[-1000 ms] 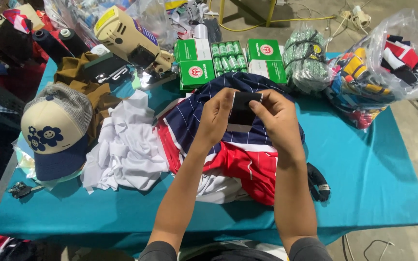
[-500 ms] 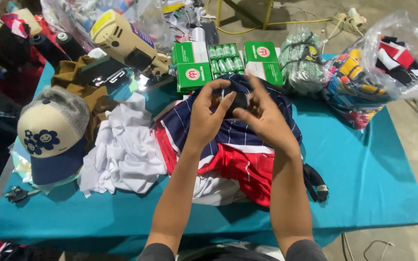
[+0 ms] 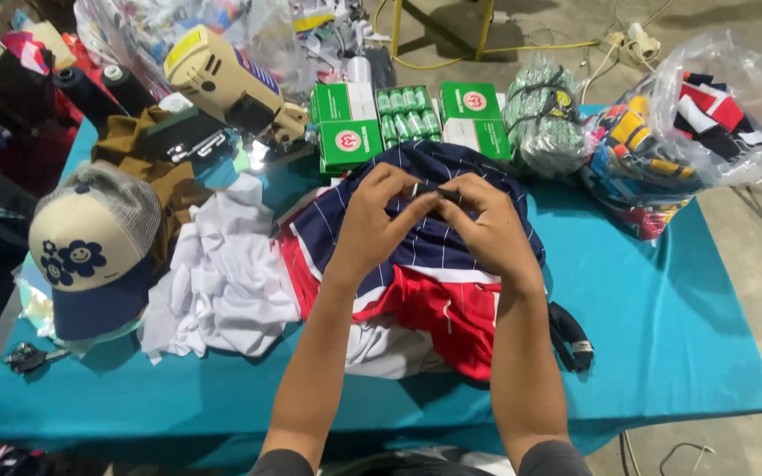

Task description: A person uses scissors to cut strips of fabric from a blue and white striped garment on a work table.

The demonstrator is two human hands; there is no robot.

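Far left, about 9 o'clock of the hands: cream-and-navy trucker cap (image 3: 90, 251) with flower print on the teal surface (image 3: 663, 353), brown garment (image 3: 156, 172) behind it. Next right, crumpled white cloth (image 3: 222, 282). At 11 o'clock, cream sewing-machine head (image 3: 222, 79).

Centre: navy pinstriped jersey with red and white panels (image 3: 425, 291) lies bunched on the surface, directly under both hands. Left hand (image 3: 372, 225) and right hand (image 3: 491, 234) meet above its navy upper part, fingers of both pinched on a small dark piece (image 3: 441, 194) at the jersey's top fold; what the piece is, cannot tell. Left fingers curled tight, thumb pressing in; right fingers bent over, gripping the same spot from the other side. Forearms come up from 6 o'clock, converging, wrists raised off the cloth.

Progress, as judged: handling under way, the jersey not laid flat or folded; white cloth beside it untouched.

At 12 o'clock, green boxes (image 3: 346, 123) and green spools (image 3: 409, 110). At 2 o'clock, clear plastic bag of coloured garments (image 3: 690, 123). At 4 o'clock, black strap (image 3: 571, 339).
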